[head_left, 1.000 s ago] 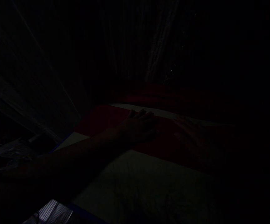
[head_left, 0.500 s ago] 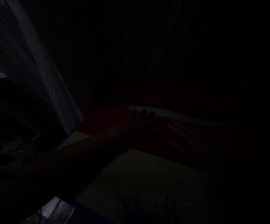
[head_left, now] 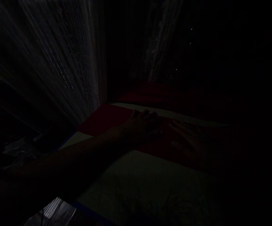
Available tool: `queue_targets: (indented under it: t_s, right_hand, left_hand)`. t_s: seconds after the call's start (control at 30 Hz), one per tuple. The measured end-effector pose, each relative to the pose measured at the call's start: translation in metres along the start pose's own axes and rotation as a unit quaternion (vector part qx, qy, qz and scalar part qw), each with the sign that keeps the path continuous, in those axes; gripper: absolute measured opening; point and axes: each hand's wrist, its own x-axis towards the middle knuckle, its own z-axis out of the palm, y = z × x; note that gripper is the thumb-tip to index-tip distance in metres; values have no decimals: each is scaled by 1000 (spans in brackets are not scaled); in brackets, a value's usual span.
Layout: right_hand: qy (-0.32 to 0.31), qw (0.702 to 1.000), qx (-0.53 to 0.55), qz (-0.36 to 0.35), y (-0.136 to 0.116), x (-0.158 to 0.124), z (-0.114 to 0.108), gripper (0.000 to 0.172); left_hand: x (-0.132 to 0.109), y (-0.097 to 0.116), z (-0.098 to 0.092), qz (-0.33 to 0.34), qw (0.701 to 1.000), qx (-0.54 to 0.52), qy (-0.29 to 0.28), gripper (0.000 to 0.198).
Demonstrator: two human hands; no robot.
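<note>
While left hand (head_left: 142, 127) touches red panel (head_left: 103, 117) | shiny wrapping (head_left: 58, 209): contents unclear

A pale table (head_left: 136, 175) with a blue edge (head_left: 89, 212) is stretching through deep shadow. A red strip (head_left: 105, 116), seemingly cloth, is lying flat across it. A narrow pale band (head_left: 173, 113) is showing along its far side; darker red material (head_left: 136, 94) is spreading beyond, its support disappearing in darkness.

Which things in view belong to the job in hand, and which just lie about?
Seemingly in use:
left hand
right hand
red band beneath them
adjoining pale panel

Apparently lying about:
shiny ridged item, lower left
crumpled plastic-like bundle
</note>
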Motion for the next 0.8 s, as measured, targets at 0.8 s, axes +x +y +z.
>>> queue_targets:
  t_s: [0.8]
  right_hand:
    - [50,998,-37,-5,-4,2,-4,72]
  left_hand:
    - [-2,-1,-1,0,1000,-13,-8,80]
